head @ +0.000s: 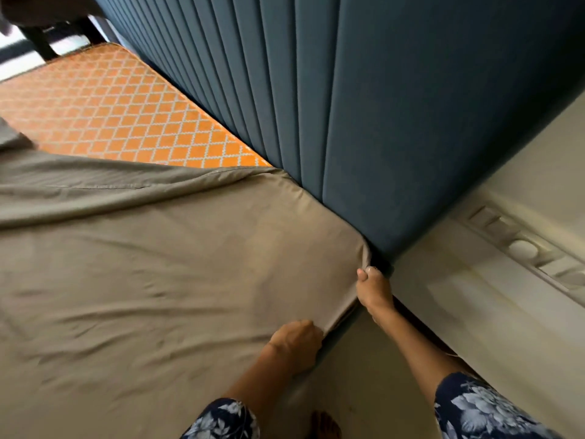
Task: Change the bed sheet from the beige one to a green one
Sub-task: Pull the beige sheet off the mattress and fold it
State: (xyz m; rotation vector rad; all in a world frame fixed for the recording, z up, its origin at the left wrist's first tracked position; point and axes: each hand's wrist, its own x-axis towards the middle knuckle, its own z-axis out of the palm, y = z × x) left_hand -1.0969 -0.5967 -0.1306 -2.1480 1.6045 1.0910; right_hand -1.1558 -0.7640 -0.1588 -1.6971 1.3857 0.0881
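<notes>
A beige sheet point(164, 267) covers the near part of the bed; beyond both grips it is peeled back, baring an orange diamond-patterned mattress point(120, 112). A blue padded headboard point(364, 122) rises just past the right grip, with a pale wall point(474, 305) to that grip's right. The right grip point(373, 288) pinches the sheet's corner at the headboard. The left grip point(296, 342), nearer the person, is clenched on the sheet's edge.
</notes>
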